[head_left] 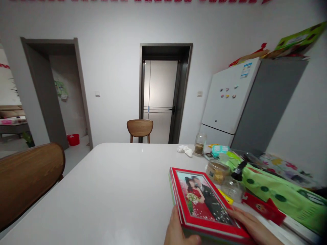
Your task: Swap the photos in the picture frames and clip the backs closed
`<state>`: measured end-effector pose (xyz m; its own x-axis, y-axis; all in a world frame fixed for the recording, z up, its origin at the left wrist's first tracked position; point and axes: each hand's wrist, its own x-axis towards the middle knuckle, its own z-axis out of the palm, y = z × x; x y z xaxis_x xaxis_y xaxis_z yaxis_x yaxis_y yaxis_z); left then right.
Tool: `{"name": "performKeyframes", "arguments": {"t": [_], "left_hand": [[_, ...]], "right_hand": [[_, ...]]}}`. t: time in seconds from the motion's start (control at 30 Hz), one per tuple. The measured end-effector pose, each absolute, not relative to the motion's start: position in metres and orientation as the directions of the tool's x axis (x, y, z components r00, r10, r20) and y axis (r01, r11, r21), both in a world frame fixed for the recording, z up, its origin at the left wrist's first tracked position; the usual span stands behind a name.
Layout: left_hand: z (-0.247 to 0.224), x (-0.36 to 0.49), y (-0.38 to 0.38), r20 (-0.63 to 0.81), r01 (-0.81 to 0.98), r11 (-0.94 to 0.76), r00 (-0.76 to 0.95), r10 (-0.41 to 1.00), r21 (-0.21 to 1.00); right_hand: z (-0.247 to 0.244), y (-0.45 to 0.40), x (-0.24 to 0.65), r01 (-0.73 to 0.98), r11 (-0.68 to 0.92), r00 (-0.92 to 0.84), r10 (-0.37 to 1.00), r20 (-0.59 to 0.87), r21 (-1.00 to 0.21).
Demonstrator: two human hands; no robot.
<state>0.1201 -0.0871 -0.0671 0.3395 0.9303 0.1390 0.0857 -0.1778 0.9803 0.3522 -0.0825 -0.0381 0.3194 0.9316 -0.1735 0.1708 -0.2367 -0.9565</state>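
Observation:
A red photo frame with a picture of a couple lies face up at the right front of the white table. More layers with red, white and green edges show beneath it, like a stack. My left hand grips its near left side, thumb bent at the near edge. Along the right edge, my right hand is closed on the frame from the other side. The undersides of the stack and some fingertips are hidden. Just beyond it stands a clear tub with yellowish contents.
Crumpled white tissue and a glass jar stand at the far edge. A green bag, a red packet and a clear container crowd the right. Wooden chairs surround the table; a refrigerator stands behind.

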Motion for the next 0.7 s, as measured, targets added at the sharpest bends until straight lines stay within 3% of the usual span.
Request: {"name": "performKeyframes", "arguments": {"t": [0.1,0.37,0.7], "left_hand": [[-0.069,0.094,-0.076,0.133,0.096,-0.156,0.208,0.969,0.983],[-0.065,-0.021,-0.022,0.088,0.261,-0.049,-0.138,0.986,0.964],[-0.062,-0.062,0.014,0.063,0.238,-0.001,-0.256,0.964,0.971]], "right_hand": [[-0.039,-0.074,0.314,0.131,-0.26,0.235,0.945,-0.225,-0.957],[-0.042,0.013,0.175,0.171,-0.07,-0.081,0.993,-0.085,-0.983],[-0.051,0.072,0.122,0.309,0.017,-0.099,0.995,-0.015,-0.951]]}}
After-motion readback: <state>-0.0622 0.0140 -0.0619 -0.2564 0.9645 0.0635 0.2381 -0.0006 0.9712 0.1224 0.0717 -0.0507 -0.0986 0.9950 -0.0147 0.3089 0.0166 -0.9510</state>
